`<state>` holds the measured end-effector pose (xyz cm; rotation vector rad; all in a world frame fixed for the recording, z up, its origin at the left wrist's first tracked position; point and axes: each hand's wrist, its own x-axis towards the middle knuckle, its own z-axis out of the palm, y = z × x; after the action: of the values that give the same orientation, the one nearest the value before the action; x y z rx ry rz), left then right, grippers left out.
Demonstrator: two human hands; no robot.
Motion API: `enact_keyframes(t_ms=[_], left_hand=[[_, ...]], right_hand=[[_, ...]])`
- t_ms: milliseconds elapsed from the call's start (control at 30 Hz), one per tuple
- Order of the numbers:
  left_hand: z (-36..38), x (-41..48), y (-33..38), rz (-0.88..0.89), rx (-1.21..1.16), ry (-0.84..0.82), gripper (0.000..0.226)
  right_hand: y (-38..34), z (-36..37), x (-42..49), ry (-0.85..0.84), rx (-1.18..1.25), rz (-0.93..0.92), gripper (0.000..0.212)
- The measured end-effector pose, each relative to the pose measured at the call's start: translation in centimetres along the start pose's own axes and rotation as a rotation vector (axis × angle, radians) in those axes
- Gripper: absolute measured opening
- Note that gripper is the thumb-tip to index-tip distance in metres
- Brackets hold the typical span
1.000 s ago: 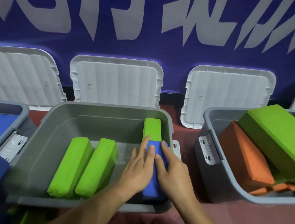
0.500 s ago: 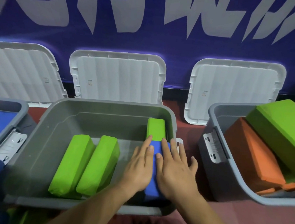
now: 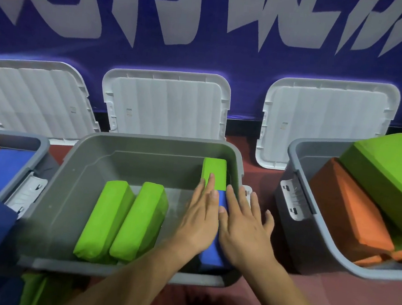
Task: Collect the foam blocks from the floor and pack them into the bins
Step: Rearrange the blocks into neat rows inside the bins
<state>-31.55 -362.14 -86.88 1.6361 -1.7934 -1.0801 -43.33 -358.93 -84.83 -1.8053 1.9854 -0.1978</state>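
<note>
Right hand (image 3: 244, 226) has uncurled from blue block (image 3: 210, 256) side, now flat on top | left hand (image 3: 199, 218) flat too; both grips apart, pressing | block lies along right wall of middle bin (image 3: 147, 139), touching 1 green block (image 3: 214, 171) | step: seating; next likely: lift off, fetch more.

banner (image 3: 203, 62): blue, huge white lettering, runs across the whole back
lids (image 3: 165, 103): white, ribbed, propped against the banner along the floor's (image 3: 352, 299) back edge
</note>
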Motion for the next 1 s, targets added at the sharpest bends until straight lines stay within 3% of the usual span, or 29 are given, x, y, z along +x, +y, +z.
enact_keyframes(t_ms=[167, 333, 433, 767, 1000], left_hand=[[0.8, 0.5, -0.5, -0.016, 0.059, -0.019, 0.054], [0.7, 0.4, -1.2, -0.011, 0.139, -0.01, 0.064], [0.5, 0.2, -2.3, -0.011, 0.222, 0.01, 0.078], [1.6, 0.6, -4.5, 0.037, 0.273, -0.016, 0.085], [1.9, 0.8, -4.6, -0.002, 0.367, -0.063, 0.089]], right_hand=[[0.2, 0.7, 0.4, 0.003, -0.024, 0.035, 0.06], [0.4, 1.8, 0.7, 0.037, -0.041, 0.009, 0.076], [0.1, 2.6, 0.6, 0.044, -0.046, -0.005, 0.075], [1.5, 5.6, 1.6, 0.196, -0.231, -0.092, 0.06], [2.3, 6.1, 1.9, 0.146, -0.32, -0.146, 0.063]])
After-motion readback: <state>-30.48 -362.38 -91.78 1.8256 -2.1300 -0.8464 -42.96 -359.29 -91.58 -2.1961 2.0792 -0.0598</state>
